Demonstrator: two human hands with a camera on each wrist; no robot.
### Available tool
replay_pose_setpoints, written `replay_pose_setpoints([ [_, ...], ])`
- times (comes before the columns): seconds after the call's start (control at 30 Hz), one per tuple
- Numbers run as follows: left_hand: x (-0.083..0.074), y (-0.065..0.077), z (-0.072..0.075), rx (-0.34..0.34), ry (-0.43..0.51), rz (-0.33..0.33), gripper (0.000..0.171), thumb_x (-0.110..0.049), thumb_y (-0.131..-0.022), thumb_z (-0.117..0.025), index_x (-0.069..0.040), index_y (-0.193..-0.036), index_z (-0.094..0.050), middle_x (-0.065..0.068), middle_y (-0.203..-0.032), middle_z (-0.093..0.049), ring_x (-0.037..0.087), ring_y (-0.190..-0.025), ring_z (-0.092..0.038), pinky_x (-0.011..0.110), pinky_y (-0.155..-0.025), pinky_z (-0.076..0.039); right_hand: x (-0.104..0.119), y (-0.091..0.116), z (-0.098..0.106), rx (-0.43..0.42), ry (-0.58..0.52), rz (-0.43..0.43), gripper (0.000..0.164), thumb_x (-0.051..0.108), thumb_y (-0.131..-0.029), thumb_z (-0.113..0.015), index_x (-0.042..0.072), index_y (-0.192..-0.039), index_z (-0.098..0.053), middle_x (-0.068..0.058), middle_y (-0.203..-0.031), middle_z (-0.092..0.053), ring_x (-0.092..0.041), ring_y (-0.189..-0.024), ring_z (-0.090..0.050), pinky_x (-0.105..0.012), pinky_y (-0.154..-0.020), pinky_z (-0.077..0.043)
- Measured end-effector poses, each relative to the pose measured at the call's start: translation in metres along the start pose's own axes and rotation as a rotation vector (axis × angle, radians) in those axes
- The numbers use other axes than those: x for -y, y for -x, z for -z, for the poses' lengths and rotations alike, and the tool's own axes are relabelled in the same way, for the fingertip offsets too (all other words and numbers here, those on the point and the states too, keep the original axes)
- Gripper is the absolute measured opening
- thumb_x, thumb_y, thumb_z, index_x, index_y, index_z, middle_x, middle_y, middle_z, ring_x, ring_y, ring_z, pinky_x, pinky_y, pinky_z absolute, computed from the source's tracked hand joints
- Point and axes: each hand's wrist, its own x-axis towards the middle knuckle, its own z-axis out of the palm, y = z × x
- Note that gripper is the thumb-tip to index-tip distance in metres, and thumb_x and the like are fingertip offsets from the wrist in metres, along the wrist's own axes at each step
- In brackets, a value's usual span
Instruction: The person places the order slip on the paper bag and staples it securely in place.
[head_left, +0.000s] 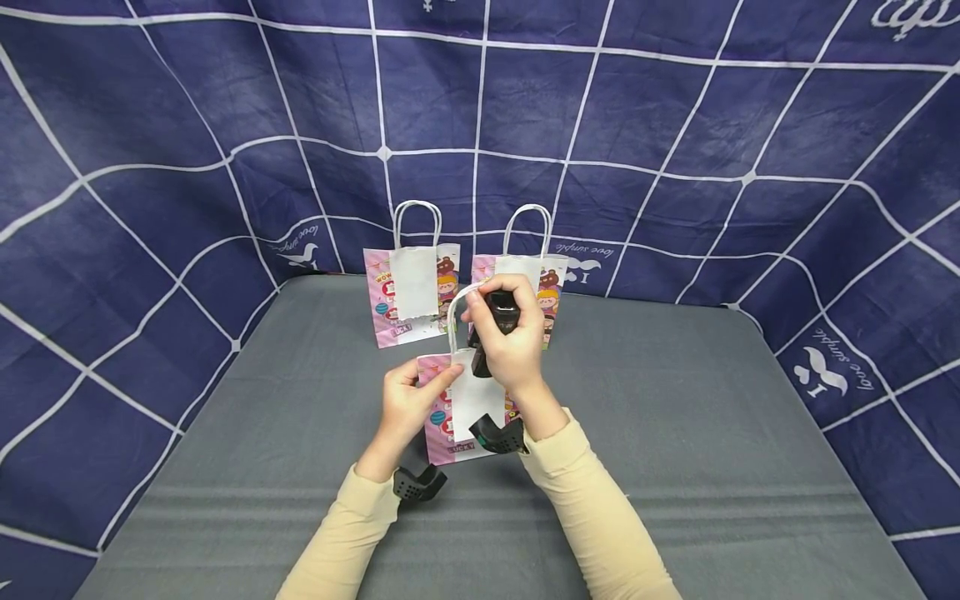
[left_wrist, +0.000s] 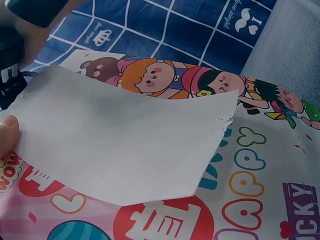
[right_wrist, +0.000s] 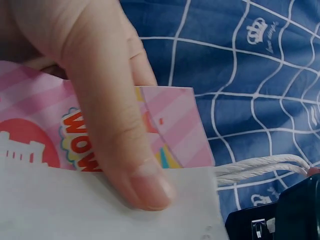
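Observation:
A pink paper gift bag (head_left: 437,446) with cartoon figures tilts up at the middle of the table, a white paper sheet (head_left: 476,404) lying over its front. My left hand (head_left: 405,404) pinches the bag's upper left side; its thumb (right_wrist: 145,187) presses on the sheet in the right wrist view. In my right hand (head_left: 517,346) is a black stapler (head_left: 504,308), gripped with its lower end at the top edge of the sheet. The white twisted handle (head_left: 452,321) rises to that hand's fingertips. In the left wrist view, the sheet's lower end (left_wrist: 150,155) bows away from the bag.
Two matching bags stand behind, a left one (head_left: 380,321) and a right one (head_left: 551,321) partly hidden by my right hand, each with a white sheet on its front. Grey cloth covers the table (head_left: 675,433). A blue checked curtain (head_left: 637,108) encloses the back and sides.

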Motion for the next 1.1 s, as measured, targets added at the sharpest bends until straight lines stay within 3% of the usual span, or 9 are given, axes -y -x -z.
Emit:
replay_pose_setpoints([
  [0.2, 0.001, 0.0, 0.0, 0.003, -0.007, -0.018, 0.009, 0.005, -0.075, -0.075, 0.008, -0.078, -0.067, -0.001, -0.058, -0.058, 0.004, -0.052, -0.047, 0.018, -0.046, -0.039, -0.005, 0.0, -0.002, 0.015, 0.033, -0.017, 0.013, -0.004, -0.086, -0.059, -0.011, -0.092, -0.05, -0.021, -0.083, -0.056, -0.011, -0.064, -0.061, -0.026, -0.058, -0.052],
  [0.3, 0.001, 0.0, 0.0, 0.002, -0.006, -0.013, 0.009, 0.006, -0.075, -0.075, 0.009, -0.078, -0.067, -0.001, -0.057, -0.058, 0.003, -0.051, -0.046, 0.017, -0.045, -0.038, -0.007, 0.0, -0.002, 0.028, 0.036, -0.026, 0.014, -0.003, -0.087, -0.059, -0.011, -0.093, -0.05, -0.023, -0.084, -0.056, -0.012, -0.065, -0.061, -0.026, -0.06, -0.052],
  [0.63, 0.0, -0.001, 0.001, 0.005, 0.001, 0.003, 0.009, 0.004, -0.075, -0.075, 0.008, -0.079, -0.068, -0.001, -0.061, -0.061, 0.004, -0.052, -0.049, 0.018, -0.046, -0.042, -0.012, 0.001, -0.002, 0.036, 0.055, -0.044, 0.014, -0.002, -0.087, -0.06, -0.01, -0.094, -0.051, -0.022, -0.085, -0.056, -0.013, -0.063, -0.061, -0.027, -0.059, -0.053],
  [0.87, 0.0, -0.001, 0.0, 0.007, 0.003, 0.006, 0.009, 0.004, -0.075, -0.075, 0.009, -0.08, -0.068, -0.003, -0.062, -0.062, 0.005, -0.053, -0.05, 0.018, -0.047, -0.042, -0.016, 0.001, -0.002, 0.036, 0.085, -0.022, 0.012, 0.001, -0.088, -0.061, -0.008, -0.091, -0.053, -0.019, -0.081, -0.058, -0.026, -0.056, -0.06, -0.027, -0.054, -0.051],
  [1.1, 0.0, -0.001, 0.001, 0.008, 0.004, -0.006, 0.008, 0.005, -0.075, -0.075, 0.009, -0.079, -0.068, -0.001, -0.063, -0.063, 0.004, -0.053, -0.05, 0.018, -0.048, -0.042, -0.018, 0.001, -0.004, 0.046, 0.103, -0.017, 0.014, 0.007, -0.088, -0.061, -0.006, -0.089, -0.054, -0.017, -0.077, -0.058, -0.017, -0.054, -0.06, -0.029, -0.051, -0.051],
])
